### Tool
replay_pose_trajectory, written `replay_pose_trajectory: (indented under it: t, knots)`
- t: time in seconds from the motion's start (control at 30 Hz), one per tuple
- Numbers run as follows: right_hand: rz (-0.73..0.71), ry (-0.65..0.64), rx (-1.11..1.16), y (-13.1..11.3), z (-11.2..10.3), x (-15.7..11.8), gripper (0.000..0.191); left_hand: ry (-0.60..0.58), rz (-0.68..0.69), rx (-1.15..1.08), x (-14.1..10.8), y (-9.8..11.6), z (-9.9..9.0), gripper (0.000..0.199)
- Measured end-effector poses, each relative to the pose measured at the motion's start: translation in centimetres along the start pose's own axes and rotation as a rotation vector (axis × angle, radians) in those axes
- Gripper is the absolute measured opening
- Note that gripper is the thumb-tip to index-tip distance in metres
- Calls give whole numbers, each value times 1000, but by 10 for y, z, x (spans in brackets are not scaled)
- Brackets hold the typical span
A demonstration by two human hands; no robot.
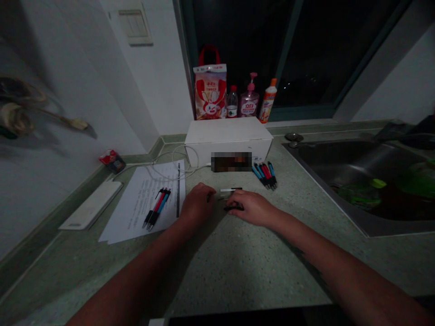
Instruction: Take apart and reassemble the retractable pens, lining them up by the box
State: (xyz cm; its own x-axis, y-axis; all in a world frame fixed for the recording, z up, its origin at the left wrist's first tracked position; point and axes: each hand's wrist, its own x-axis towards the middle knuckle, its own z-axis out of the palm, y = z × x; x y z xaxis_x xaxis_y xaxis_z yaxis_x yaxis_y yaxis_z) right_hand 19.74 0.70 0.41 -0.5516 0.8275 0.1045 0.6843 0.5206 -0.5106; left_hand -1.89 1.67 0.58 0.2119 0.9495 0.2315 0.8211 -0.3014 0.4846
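- The left hand (pixel 197 203) is resting on the speckled green countertop (pixel 217 267), with its fingertips reaching toward a white-and-black pen barrel (pixel 231 189).
- The right hand (pixel 253 208) is lying just beside it, its fingers draped over a black pen part (pixel 234 208). The hands are apart but nearly touching, and I cannot tell whether either one is gripping.
- Tiny pale bits (pixel 222 197) are sitting between the hands, too small to identify.
- At 9 o'clock, a bundle of red and blue pens (pixel 156 209) is lying on printed paper sheets (pixel 142 203).
- At 1 o'clock, a similar bundle (pixel 265 175) is lying on the counter.
- At 12 o'clock, a white box (pixel 227 136) is sitting with a blurred patch (pixel 231 161) on its front and a white cable (pixel 173 165) looping past it.
- Behind the box, a pump bottle (pixel 249 97) is showing the label 立白, next to a water bottle (pixel 232 103) and a red-handled rabbit-print bag (pixel 210 90).
- At 3 o'clock, a steel sink (pixel 356 167) is holding something green.
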Motion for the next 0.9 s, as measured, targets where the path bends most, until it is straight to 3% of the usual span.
replay_pose_trajectory:
  t: [0.23, 0.47, 0.6, 0.9]
  knots:
    - [11, -16, -35, 0, -4, -2, 23, -97, -31, 81, -3, 2, 0, 24]
    - [11, -14, -68, -2, -5, -1, 8, -109, -43, 113, -1, 3, -2, 16]
    - [32, 86, -51, -3, -6, 1, 10, -51, -20, -102, -2, 4, 4, 13]
    - [5, 218, -8, 0, -6, 2, 11, -41, -45, -581, -4, 8, 12, 12]
